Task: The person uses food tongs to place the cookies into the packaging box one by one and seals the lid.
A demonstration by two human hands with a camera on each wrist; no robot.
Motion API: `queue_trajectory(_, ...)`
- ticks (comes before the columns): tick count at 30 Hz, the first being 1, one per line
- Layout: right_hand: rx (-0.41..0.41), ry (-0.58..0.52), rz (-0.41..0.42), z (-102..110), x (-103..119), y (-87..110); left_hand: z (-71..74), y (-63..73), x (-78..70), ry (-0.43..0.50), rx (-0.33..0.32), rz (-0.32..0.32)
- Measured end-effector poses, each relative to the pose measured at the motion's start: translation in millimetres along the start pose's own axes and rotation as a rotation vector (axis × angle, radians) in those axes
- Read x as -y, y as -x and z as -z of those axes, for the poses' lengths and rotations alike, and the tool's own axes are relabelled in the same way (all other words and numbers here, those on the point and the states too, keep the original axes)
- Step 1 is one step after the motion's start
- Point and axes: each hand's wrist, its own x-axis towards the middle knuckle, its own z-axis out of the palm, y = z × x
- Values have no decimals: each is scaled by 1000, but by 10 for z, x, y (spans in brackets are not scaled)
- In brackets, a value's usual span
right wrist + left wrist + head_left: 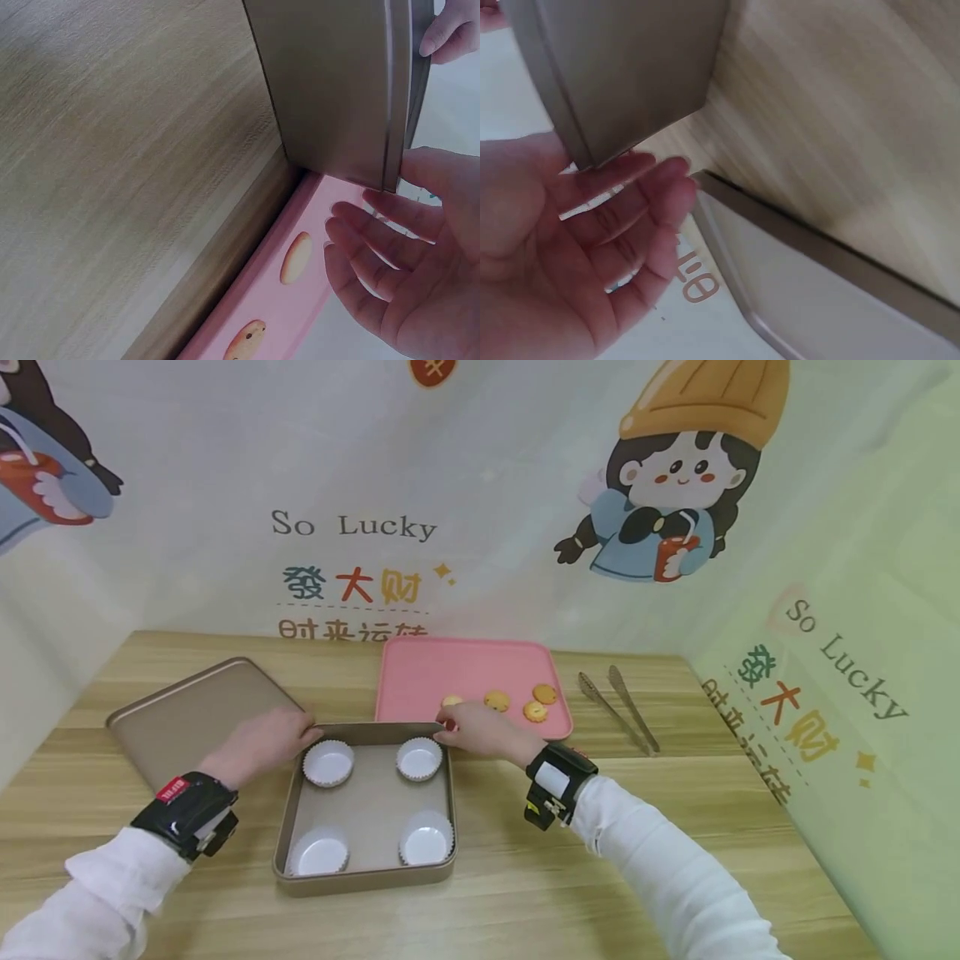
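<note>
A square bronze-coloured baking pan (367, 880) stands on the table in front of me, a white fluted baking cup near each corner, such as the far-left cup (328, 763). My left hand (266, 743) grips the pan's far left corner, thumb at the rim. In the left wrist view its index finger lies against the pan's outer corner, the other fingers loosely bent. My right hand (483, 729) holds the far right corner in the same way; in the right wrist view its thumb (427, 166) is at the rim and the other fingers spread beneath the corner.
A flat bronze tray (202, 710) lies at the left, partly behind my left arm. Behind the pan is a pink tray (435, 668) with several small cookies (536, 711) at its right. Metal tongs (618, 710) lie right of it. A printed cloth (495, 527) hangs behind the table.
</note>
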Motion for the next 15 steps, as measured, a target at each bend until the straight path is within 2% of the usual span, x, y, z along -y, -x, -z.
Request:
queue_trajectory(7, -14, 12, 0, -31, -36, 23, -91, -10, 4, -9, -50, -53)
queue_trajectory(12, -36, 2, -17, -18, -87, 81, -161, -77, -51, 17, -70, -76)
queue_trajectory(15, -68, 6, 14, -18, -161, 135, -209, -135, -107, 22, -93, -93)
